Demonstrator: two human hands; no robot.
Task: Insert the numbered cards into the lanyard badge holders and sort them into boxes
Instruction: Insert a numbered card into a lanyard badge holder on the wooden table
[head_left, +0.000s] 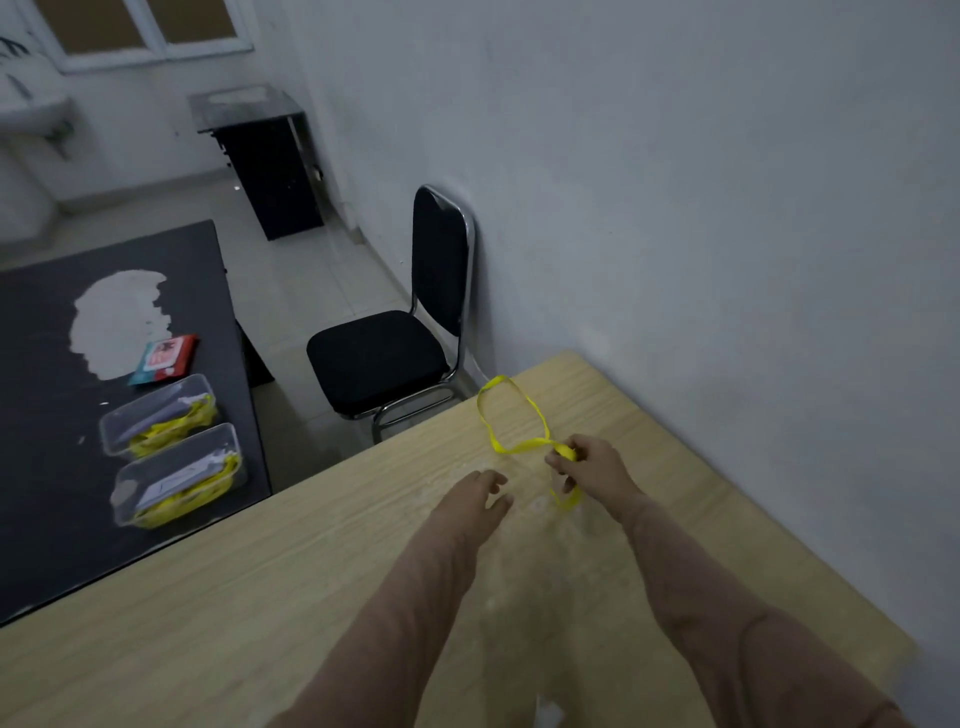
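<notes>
A yellow lanyard (511, 413) lies in a loop on the light wooden table (260, 597), near its far edge. My right hand (589, 467) pinches the lanyard's near end, and a strand hangs below the fingers. A clear badge holder under that hand is too blurred to make out. My left hand (480, 499) hovers just left of it with relaxed fingers, holding nothing. Two clear plastic boxes (158, 415) (176, 475) stand on the black table (52, 467) at the left, each holding yellow lanyards and cards.
A black chair (395, 332) stands against the grey wall beyond the wooden table. A red and teal card pack (163, 358) lies on the black table behind the boxes. A dark cabinet (265, 161) stands farther back. A small white object (548, 714) lies at the table's near edge.
</notes>
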